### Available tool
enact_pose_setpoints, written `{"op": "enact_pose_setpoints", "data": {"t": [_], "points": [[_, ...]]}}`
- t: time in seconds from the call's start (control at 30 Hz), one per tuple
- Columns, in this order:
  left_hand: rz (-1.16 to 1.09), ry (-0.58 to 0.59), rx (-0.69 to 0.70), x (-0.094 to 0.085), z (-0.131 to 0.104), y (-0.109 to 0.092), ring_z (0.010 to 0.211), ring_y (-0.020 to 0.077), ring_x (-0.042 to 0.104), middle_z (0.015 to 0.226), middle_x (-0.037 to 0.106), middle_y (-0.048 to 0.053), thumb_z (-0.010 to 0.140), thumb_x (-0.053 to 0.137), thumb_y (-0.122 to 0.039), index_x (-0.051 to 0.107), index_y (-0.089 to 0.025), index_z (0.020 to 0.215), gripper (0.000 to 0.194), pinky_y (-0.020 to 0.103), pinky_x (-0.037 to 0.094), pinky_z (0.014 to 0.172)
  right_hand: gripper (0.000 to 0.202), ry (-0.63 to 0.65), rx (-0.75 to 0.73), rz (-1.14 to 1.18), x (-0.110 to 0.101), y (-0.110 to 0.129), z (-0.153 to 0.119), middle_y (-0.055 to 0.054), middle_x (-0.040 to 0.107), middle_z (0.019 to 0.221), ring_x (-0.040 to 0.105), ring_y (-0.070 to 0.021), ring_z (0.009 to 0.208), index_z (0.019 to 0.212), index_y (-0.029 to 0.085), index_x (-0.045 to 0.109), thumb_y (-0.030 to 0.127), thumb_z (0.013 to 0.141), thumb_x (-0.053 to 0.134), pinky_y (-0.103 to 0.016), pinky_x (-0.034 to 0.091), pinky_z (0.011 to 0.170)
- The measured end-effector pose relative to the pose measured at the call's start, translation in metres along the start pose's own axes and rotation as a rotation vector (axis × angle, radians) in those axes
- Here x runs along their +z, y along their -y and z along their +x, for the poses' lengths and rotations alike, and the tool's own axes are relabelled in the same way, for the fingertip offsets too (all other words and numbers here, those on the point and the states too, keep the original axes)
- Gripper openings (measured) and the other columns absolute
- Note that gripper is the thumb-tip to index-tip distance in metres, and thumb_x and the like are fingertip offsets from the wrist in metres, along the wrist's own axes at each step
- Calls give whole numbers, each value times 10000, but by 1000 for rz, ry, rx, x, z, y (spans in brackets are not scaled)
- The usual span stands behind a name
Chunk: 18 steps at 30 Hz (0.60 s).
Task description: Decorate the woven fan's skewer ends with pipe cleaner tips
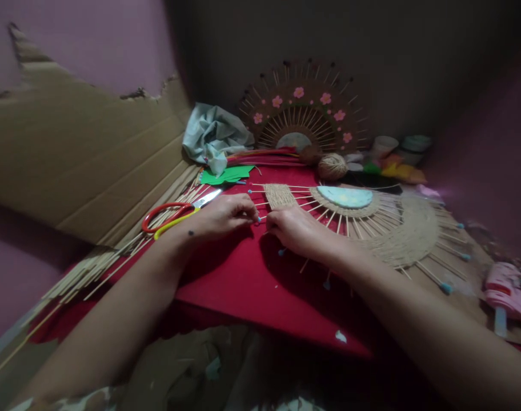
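Observation:
On the red cloth [243, 291] lies a half-round fan of thin sticks, with a light-blue half disc [345, 197] at its centre and twine weaving [401, 240] between the sticks. My left hand [232, 212] is closed in a pinch at the fan's left side, on a stick end with a blue tip [259, 220]. Close beside it, my right hand [295, 228] has its fingers curled at the lower edge of the left twine band [280, 195]. What those fingers grip is hidden. Red-and-yellow scissors [170, 217] lie beyond my left wrist.
Loose sticks [97, 268] lie along the left edge by a cardboard sheet [93, 148]. A flowered stick fan [299, 105] stands at the back, near a twine ball [332, 166], green sheets [226, 174] and a grey cloth [215, 131]. A pink glue gun [507, 291] lies right.

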<state>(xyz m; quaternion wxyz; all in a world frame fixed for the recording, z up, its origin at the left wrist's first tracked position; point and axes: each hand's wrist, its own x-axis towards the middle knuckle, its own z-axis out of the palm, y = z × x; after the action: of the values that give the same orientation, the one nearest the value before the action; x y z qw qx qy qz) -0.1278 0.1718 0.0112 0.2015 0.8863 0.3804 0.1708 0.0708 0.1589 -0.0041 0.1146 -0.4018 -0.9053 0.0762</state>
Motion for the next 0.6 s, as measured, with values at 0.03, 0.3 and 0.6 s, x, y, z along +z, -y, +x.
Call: {"op": "enact_pose_setpoints", "data": {"t": [0.03,0.3,0.6], "points": [[20,-11,14,3,-1,-1,725,107,548,812,593,33,817,531,-214,641,-151,782,132,217,426,668,175,-6,3,18,1,-1,0,-73,657,808,540,-138,735,808,160,671,120,818,500,-262,319,648],[154,-21,36,14,-1,-9,726,117,552,820,621,43,848,497,-174,627,-148,820,136,226,417,659,170,-52,5,87,3,-4,1,-65,669,832,566,-147,800,807,170,687,149,820,519,-257,351,687],[175,-69,85,25,-2,-9,646,106,509,738,588,21,856,493,-153,572,-146,755,128,221,370,595,197,-28,45,89,1,1,-2,-73,665,834,573,-151,789,878,180,716,181,853,521,-267,362,688]]}}
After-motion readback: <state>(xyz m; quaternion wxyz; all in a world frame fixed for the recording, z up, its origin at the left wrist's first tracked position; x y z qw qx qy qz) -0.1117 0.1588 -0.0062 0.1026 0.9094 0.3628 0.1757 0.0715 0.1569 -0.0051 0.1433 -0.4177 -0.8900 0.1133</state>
